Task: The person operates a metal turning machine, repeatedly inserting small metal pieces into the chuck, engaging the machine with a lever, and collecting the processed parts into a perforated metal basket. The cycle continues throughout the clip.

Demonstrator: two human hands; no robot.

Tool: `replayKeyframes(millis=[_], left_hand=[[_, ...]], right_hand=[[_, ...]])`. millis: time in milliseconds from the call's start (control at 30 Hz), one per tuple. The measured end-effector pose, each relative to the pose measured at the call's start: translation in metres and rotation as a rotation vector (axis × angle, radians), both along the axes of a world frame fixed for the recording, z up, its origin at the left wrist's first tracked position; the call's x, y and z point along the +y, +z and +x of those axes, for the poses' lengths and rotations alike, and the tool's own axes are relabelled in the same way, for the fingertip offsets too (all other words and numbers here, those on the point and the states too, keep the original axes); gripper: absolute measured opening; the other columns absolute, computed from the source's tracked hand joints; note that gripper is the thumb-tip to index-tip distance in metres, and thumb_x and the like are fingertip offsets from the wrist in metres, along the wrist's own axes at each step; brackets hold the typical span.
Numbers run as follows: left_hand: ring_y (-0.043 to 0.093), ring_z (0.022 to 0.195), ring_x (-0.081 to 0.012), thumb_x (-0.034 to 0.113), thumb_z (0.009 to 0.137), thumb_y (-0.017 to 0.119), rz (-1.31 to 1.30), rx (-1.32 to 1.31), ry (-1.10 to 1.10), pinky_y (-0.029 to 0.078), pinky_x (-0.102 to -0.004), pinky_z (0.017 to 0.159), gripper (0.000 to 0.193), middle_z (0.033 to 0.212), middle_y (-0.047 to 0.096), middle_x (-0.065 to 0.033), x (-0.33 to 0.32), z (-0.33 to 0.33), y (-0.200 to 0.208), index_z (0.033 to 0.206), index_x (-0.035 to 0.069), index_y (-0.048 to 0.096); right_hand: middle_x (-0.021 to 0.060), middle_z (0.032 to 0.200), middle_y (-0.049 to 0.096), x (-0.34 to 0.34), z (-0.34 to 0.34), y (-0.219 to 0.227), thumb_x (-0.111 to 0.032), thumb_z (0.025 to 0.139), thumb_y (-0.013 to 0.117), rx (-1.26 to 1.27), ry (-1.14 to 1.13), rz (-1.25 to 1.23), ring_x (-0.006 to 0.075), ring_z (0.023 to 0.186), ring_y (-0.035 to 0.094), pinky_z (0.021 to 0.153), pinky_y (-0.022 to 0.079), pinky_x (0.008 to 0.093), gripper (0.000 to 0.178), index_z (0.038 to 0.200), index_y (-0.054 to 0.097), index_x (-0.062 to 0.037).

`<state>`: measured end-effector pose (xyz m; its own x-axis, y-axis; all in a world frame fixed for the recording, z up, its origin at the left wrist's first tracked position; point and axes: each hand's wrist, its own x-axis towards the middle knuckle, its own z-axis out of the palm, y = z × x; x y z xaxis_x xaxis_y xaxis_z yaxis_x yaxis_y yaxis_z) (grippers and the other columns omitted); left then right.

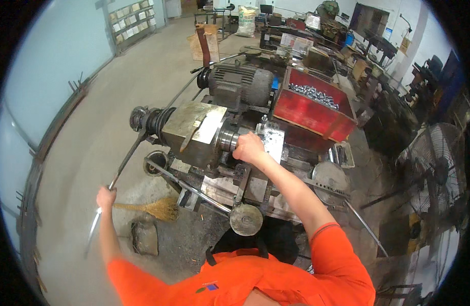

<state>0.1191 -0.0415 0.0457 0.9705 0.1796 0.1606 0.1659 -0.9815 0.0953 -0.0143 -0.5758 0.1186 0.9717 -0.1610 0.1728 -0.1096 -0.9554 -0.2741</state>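
Out to the left, my left hand (106, 197) is wrapped around a long metal lever (125, 160). The lever slopes down from beside the belt pulley (160, 124) of a small lathe-like machine (189, 148), and its lower end sticks out below my fist. My right hand (249, 147) is closed at the shiny round spindle end (227, 139), just right of the boxy headstock. The hand's back covers its fingertips, so what they grip is hidden. A metal block (272, 140) with a bolt on it sits right behind that hand.
Behind the headstock stands an electric motor (240, 84). To its right, a red bin (316, 120) holds many shiny metal parts. Handwheels (246, 220) and a bar handle (194, 190) project near me. A broom (161, 208) and dustpan (144, 237) lie on the floor; a fan (434, 163) stands right.
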Motion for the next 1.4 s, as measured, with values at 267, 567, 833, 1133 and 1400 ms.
replayKeyframes(millis=[267, 567, 833, 1133, 1400], left_hand=[[0.060, 0.082, -0.0389, 0.033, 0.069, 0.065, -0.165, 0.036, -0.076, 0.047, -0.0456, 0.075, 0.039, 0.087, 0.063, -0.0212, -0.091, -0.113, -0.014, 0.090, 0.000, 0.059], [0.058, 0.049, -0.0198, 0.016, 0.077, 0.061, -0.758, 0.410, -0.252, 0.048, -0.0319, 0.044, 0.018, 0.063, 0.058, -0.0108, -0.072, -0.076, 0.001, 0.082, -0.001, 0.059], [0.056, 0.063, -0.0152, 0.026, 0.083, 0.061, -1.008, 0.446, -0.354, 0.048, -0.0282, 0.057, 0.035, 0.071, 0.054, -0.0061, -0.082, -0.046, -0.014, 0.105, -0.001, 0.055], [0.053, 0.058, -0.0164, 0.024, 0.081, 0.065, -1.016, 0.614, -0.302, 0.049, -0.0314, 0.054, 0.040, 0.065, 0.053, -0.0061, -0.056, -0.006, -0.037, 0.110, -0.001, 0.053], [0.051, 0.059, -0.0167, 0.009, 0.081, 0.059, -0.924, 0.535, -0.215, 0.048, -0.0310, 0.056, 0.042, 0.070, 0.054, -0.0077, -0.096, -0.037, -0.010, 0.119, -0.004, 0.049]], right_hand=[[0.0167, 0.085, 0.066, 0.002, 0.002, 0.001, -0.022, 0.060, 0.062, 0.089, -0.031, -0.096, 0.0323, 0.084, 0.063, 0.076, 0.050, 0.0400, 0.026, 0.079, 0.069, -0.0050], [0.0213, 0.103, 0.060, -0.097, -0.044, 0.103, -0.027, 0.064, 0.063, 0.078, -0.313, -0.228, 0.0321, 0.101, 0.055, 0.086, 0.046, 0.0420, 0.037, 0.089, 0.067, -0.0004], [0.0193, 0.122, 0.052, -0.164, -0.174, 0.099, -0.019, 0.061, 0.064, -0.715, -0.142, -0.105, 0.0363, 0.104, 0.054, 0.089, 0.045, 0.0387, 0.045, 0.104, 0.063, -0.0066], [0.0169, 0.093, 0.063, -0.134, -0.522, -0.131, -0.020, 0.059, 0.062, -0.069, -1.136, 0.162, 0.0310, 0.083, 0.062, 0.076, 0.049, 0.0366, 0.042, 0.098, 0.067, -0.0070], [0.0121, 0.115, 0.057, -0.102, -0.578, -0.261, -0.018, 0.059, 0.061, 0.530, -0.964, 0.174, 0.0289, 0.107, 0.054, 0.090, 0.046, 0.0348, 0.036, 0.093, 0.069, -0.0098]])
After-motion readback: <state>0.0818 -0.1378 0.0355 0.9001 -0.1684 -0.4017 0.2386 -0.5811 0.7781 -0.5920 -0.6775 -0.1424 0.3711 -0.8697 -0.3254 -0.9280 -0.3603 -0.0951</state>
